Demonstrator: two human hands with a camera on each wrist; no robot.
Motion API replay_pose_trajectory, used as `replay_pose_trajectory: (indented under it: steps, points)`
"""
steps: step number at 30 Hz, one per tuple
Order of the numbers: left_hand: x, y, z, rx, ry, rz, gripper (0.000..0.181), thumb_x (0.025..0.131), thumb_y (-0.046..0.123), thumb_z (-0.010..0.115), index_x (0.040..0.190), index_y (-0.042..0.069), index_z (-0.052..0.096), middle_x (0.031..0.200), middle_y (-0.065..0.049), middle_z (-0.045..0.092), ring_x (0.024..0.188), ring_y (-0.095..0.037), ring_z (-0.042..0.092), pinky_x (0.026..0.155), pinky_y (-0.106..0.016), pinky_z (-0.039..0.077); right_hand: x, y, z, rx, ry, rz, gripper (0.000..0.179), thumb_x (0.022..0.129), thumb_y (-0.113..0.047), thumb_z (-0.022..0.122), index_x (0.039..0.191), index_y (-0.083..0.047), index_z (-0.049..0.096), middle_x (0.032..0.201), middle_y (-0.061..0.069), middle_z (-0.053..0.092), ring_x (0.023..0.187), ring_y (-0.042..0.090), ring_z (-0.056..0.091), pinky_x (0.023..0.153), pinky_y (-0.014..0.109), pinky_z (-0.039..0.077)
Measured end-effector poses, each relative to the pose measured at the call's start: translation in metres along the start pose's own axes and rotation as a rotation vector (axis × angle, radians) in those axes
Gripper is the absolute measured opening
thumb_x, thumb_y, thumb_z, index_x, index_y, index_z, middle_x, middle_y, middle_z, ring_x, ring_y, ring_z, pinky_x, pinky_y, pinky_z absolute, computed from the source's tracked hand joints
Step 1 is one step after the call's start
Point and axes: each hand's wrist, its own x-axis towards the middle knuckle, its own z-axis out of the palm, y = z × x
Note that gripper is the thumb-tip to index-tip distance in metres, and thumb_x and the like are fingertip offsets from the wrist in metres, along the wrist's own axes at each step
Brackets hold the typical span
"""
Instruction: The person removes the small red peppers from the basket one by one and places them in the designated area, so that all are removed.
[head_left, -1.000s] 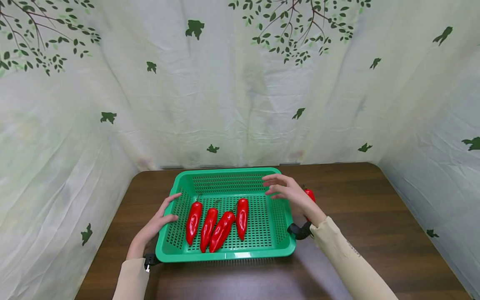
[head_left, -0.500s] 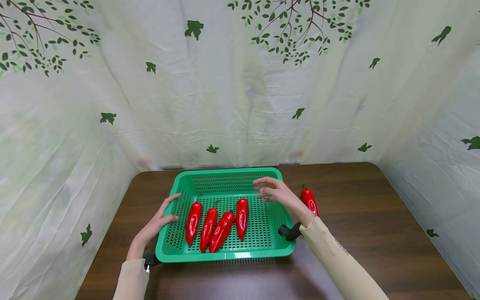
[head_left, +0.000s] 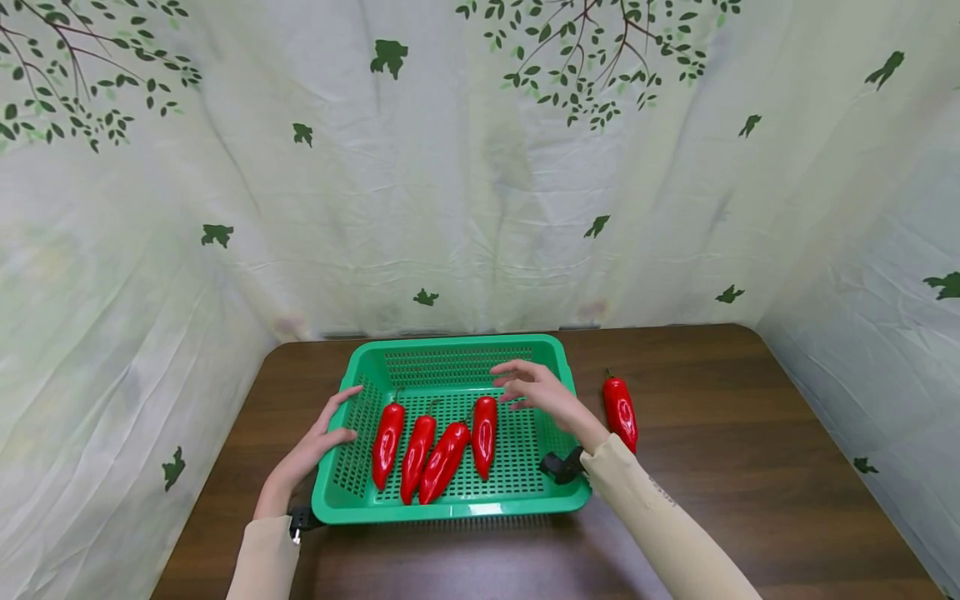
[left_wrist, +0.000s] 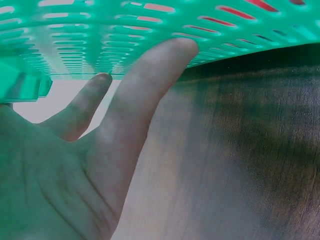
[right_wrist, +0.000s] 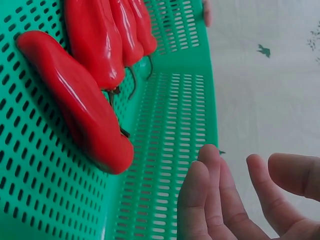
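Observation:
Several red chili peppers [head_left: 446, 464] lie in a green plastic basket [head_left: 450, 511]. My left hand [head_left: 321, 437] is at the basket's left side, its thumb and a finger extended; in the left wrist view that hand [left_wrist: 102, 150] lies against the perforated outer wall. My right hand [head_left: 542, 392] hovers over the basket's right half, holding nothing, its fingertips near the top of the rightmost pepper [head_left: 484, 437]. In the right wrist view, loosely bent fingers [right_wrist: 194, 192] of that hand stand apart from this pepper [right_wrist: 82, 107].
Another red chili pepper [head_left: 619, 412] lies on the brown wooden table [head_left: 750, 467], to the right of the basket and beside my right forearm. A pale leaf-print curtain [head_left: 480, 183] hangs behind the table and along both sides.
My right hand has moved left and slightly nearer, from above the basket's right edge toward the rightmost pepper inside. The pepper outside the basket shows more fully. The left hand stays put.

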Motion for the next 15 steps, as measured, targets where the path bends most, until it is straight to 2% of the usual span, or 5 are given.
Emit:
replay_pose_trajectory:
  steps: [3, 8, 15]
  points:
    - [0.0, 0.0, 0.0, 0.002, 0.001, 0.002, 0.066, 0.092, 0.011, 0.05, 0.15, 0.025, 0.02, 0.149, -0.02, 0.013, 0.122, -0.049, 0.034, 0.08, -0.047, 0.052, 0.003, 0.005, 0.003, -0.006, 0.0, 0.006, 0.035, 0.096, -0.008, 0.047, 0.129, 0.002, 0.052, 0.119, 0.018, 0.059, 0.105, 0.047, 0.056, 0.086, 0.046, 0.05]
    - [0.0, -0.001, 0.0, 0.0, -0.002, 0.007, 0.066, 0.093, 0.01, 0.05, 0.15, 0.024, 0.02, 0.15, -0.02, 0.013, 0.123, -0.049, 0.033, 0.081, -0.046, 0.051, 0.004, 0.006, 0.008, -0.015, -0.005, 0.015, 0.035, 0.097, -0.008, 0.046, 0.13, 0.003, 0.051, 0.119, 0.02, 0.058, 0.105, 0.046, 0.057, 0.085, 0.047, 0.05]
    - [0.001, -0.001, 0.0, -0.002, -0.003, 0.013, 0.066, 0.093, 0.009, 0.049, 0.15, 0.024, 0.02, 0.15, -0.02, 0.013, 0.123, -0.049, 0.033, 0.081, -0.046, 0.051, 0.008, 0.009, 0.016, -0.017, 0.019, 0.043, 0.033, 0.098, -0.007, 0.047, 0.129, 0.004, 0.052, 0.121, 0.023, 0.056, 0.104, 0.045, 0.056, 0.089, 0.054, 0.046]
